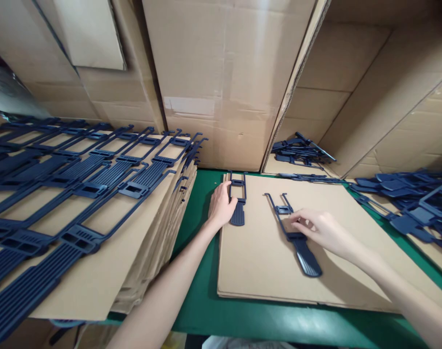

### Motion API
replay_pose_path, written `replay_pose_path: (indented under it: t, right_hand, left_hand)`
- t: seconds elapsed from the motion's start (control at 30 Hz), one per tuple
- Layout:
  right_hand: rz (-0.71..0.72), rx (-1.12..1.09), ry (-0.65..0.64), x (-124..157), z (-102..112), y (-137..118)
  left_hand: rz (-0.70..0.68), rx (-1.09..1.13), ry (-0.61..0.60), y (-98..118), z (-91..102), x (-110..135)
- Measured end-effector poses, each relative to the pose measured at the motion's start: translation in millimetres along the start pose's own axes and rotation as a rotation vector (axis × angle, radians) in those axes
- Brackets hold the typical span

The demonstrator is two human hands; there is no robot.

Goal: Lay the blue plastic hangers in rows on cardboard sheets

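Observation:
My left hand [221,203] has its thumb and index finger at the left rail of a dark blue plastic frame part [237,214], which lies at the top left corner of a cardboard sheet stack [257,271]. That part has a ribbed paddle end and an open rectangular frame. My right hand [313,228] pinches the right rail of a second dark blue plastic frame part [304,254], with the fingertips partly hidden behind the thumb. The second part slants over the cardboard, its hooked prongs pointing away and its paddle towards me.
To the left, rows of similar parts [79,237] lie on a tall cardboard stack [119,276]. Loose heaps of parts sit at the right [420,203] and inside a cardboard compartment [297,150]. Cardboard walls [224,72] stand behind the green table [206,315].

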State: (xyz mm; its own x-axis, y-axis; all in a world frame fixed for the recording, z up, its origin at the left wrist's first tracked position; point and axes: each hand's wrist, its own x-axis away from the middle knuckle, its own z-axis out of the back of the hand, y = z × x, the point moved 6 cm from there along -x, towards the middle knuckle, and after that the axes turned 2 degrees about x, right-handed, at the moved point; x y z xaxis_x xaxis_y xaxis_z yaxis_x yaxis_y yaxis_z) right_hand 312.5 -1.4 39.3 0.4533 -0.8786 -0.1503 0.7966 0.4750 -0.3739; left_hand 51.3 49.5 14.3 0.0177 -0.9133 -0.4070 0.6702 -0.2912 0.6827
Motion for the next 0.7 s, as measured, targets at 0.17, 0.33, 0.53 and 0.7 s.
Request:
replay_pose_path:
  t: [0.17,0.33,0.53,0.7]
  right_hand:
    - [0.066,-0.001,0.079,-5,6,-16]
    - [0.228,0.118,0.062,-12,-4,-20]
    - [0.449,0.094,0.065,-5,-2,-77]
    - [0.613,0.07,-0.043,-4,-21,-130]
  left_hand:
    - [0.004,0.04,0.026,-3,1.1,-1]
    - [0.0,0.062,0.058,-6,2.2,-3]
    - [-0.004,0.066,0.077,-7,4.4,-5]
    - [-0.082,0.028,0.023,0,8.4,-5]
